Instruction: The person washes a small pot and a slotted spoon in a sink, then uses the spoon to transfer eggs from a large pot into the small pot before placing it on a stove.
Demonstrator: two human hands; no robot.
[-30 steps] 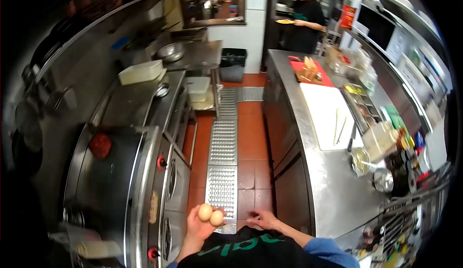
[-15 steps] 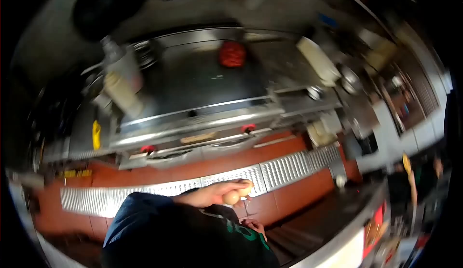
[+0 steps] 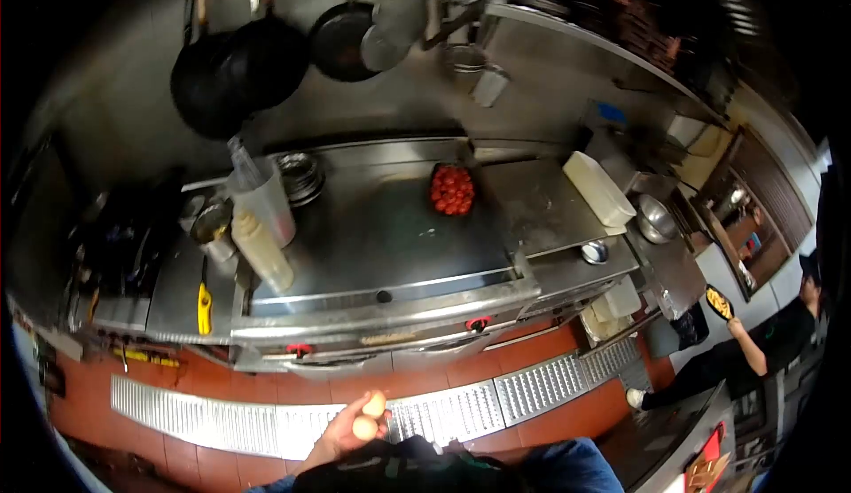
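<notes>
Two light brown eggs sit in my left hand (image 3: 334, 431), low in the view above the metal floor grating. One egg (image 3: 376, 403) lies by the fingertips and the other egg (image 3: 364, 428) rests nearer the palm; the fingers are curled around them. My right hand does not show; only the blue right sleeve (image 3: 572, 466) is visible at the bottom. In front of me stands a flat steel griddle (image 3: 381, 240). At its back is a black container of red cut pieces, perhaps tomatoes (image 3: 452, 190).
On the griddle's left stand a squeeze bottle (image 3: 263, 254), a clear plastic jug (image 3: 277, 209) and a metal pot (image 3: 213, 227). A yellow-handled tool (image 3: 205, 309) lies beside it. Black pans (image 3: 263, 63) hang behind. At right a co-worker (image 3: 762, 351) holds a dish of food (image 3: 719, 303).
The view has tilted upward, bringing in the hanging pans. My left hand still holds the eggs and sits lower and further left in view. My right hand has left the view.
</notes>
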